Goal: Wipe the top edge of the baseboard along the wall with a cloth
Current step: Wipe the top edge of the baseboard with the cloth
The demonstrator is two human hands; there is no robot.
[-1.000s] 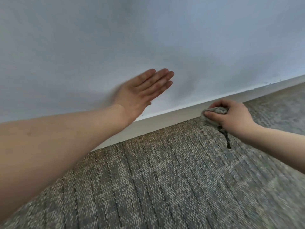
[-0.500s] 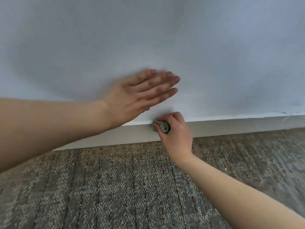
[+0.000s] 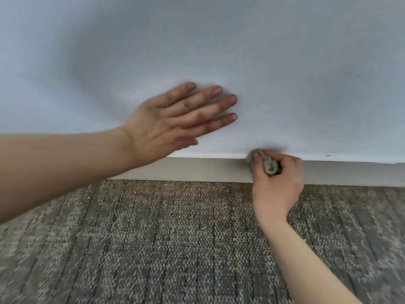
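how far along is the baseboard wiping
Done: the cloth is picked up and brought to the edge; which stretches are already clean cannot be told. In hand: the right hand grips the bunched grey cloth on the top edge of the baseboard, the left hand spread open at the wall. Left: at least the stretch to the right, where a dark speck sits by the edge.

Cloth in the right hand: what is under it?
The bunched grey cloth, gripped by the right hand, sits against the baseboard at its top edge, below the wall. That stretch of edge is covered, so dust there cannot be seen.
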